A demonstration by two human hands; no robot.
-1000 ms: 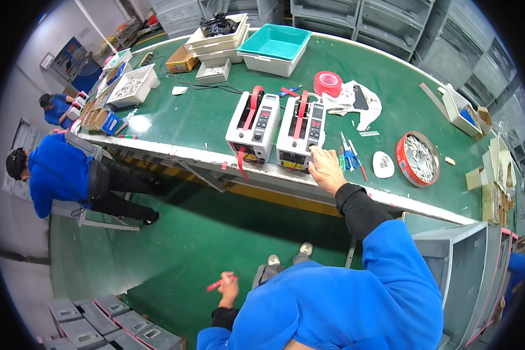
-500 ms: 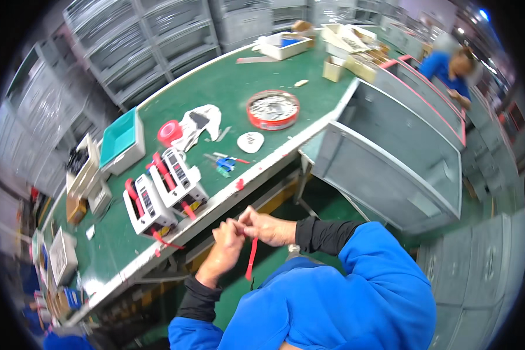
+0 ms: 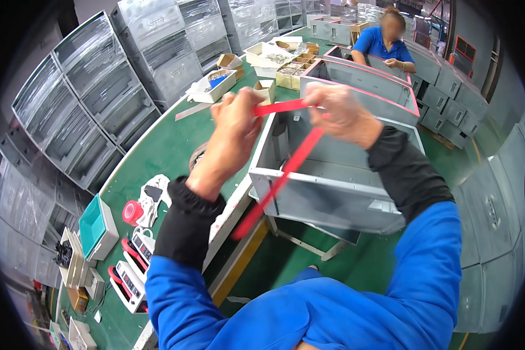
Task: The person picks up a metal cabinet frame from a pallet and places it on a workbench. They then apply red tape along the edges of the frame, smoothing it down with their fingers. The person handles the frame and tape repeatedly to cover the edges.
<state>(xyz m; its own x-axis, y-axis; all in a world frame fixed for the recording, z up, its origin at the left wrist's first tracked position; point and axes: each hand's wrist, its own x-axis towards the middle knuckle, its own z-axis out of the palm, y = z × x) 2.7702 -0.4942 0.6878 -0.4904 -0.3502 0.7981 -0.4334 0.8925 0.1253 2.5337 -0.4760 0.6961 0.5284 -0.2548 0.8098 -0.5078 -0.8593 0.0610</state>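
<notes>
A strip of red tape (image 3: 282,107) is stretched between my raised hands, and its long loose end hangs down and left from the right one. My left hand (image 3: 232,134) pinches one end, fingers closed. The strip is also gripped by my right hand (image 3: 345,114), whose fingers are slightly blurred. Both hands are held in front of an open-topped grey metal box (image 3: 332,195), seen behind and below them. The tape's hanging end crosses in front of the box's near left corner.
The green worktable (image 3: 137,181) carries two tape dispensers (image 3: 128,286), a red tape roll (image 3: 132,212), a white cloth (image 3: 149,219) and a teal tray (image 3: 91,227). More red-edged metal boxes (image 3: 361,87) stand beyond, beside a co-worker (image 3: 382,44) in blue. Shelving (image 3: 93,87) lines the left.
My hands have risen and moved apart, from near the table edge by the dispensers to the metal box. The red strip, which hung below both hands, is now partly stretched between them. My view has turned right.
</notes>
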